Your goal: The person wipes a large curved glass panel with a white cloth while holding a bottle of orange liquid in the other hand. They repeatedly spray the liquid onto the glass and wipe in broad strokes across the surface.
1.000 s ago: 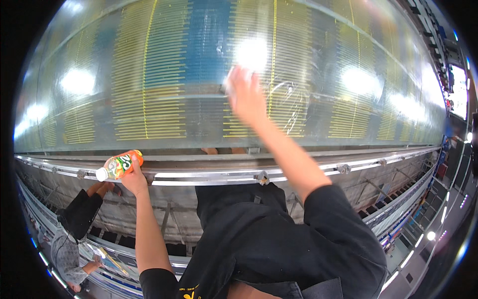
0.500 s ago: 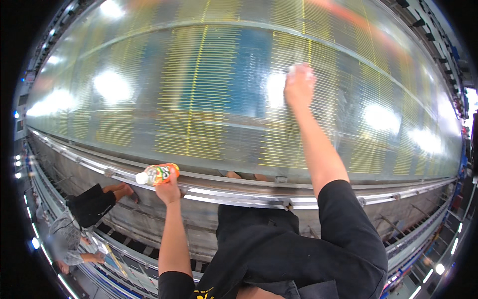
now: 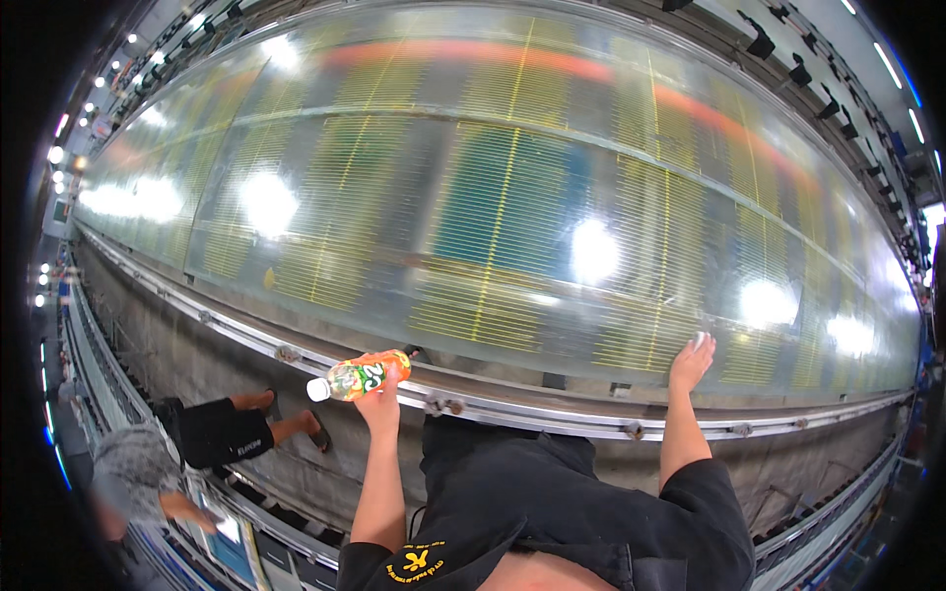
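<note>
My left hand (image 3: 378, 396) is wrapped round a small plastic bottle (image 3: 345, 382) with a white cap and an orange-and-green label. The bottle lies tilted sideways over the metal rail, its cap pointing left. Farther right, my right hand (image 3: 693, 364) rests palm down near the front edge of a large glossy table top (image 3: 374, 217) with rows of yellow lines. Its fingers are bent together over a small white wad (image 3: 701, 340), partly hidden, whose kind I cannot make out.
A metal rail (image 3: 512, 402) with clamps runs along the table's near edge, between it and my body. At the lower left a person (image 3: 222, 433) in black shorts bends over another table. Bright lamp reflections (image 3: 596, 251) show on the glossy surface.
My right hand has come back from the middle of the table to near its front edge, and rightward. The bottle in my left hand has shifted slightly right and down as the view moved.
</note>
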Demonstrator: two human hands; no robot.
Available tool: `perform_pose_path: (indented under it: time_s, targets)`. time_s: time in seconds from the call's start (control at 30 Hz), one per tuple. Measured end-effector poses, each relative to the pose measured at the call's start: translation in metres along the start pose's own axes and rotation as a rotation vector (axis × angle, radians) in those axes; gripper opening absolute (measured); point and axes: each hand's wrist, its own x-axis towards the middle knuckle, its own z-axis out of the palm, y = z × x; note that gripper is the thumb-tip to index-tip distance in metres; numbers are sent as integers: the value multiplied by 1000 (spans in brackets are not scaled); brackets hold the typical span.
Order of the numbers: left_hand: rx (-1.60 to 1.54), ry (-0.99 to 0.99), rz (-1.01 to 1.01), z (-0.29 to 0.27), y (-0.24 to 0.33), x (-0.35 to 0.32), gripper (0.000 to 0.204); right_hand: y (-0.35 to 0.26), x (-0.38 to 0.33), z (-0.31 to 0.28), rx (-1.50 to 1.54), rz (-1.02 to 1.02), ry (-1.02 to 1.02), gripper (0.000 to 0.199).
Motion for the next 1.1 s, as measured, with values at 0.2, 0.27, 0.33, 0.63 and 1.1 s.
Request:
perform_pose_path:
  time_s: [0.2, 0.27, 0.33, 0.63, 1.1]
  targets:
    - [59, -32, 116, -128, -50, 115, 68, -188, -79, 39, -249, 401, -63, 56]
    - [122, -58, 103, -140, -50, 151, 68, -238, -119, 50, -103, 125, 50, 57]
    - [232, -55, 133, -167, -47, 179, 65, -312, -162, 45, 52, -64, -67, 54]
    - [671, -94, 120, -200, -61, 218, 42, -435, -225, 26, 207, -554, -362, 46]
    - [744, 213, 32, -203, -58, 231, 51, -565, -111, 86, 108, -846, -225, 51]
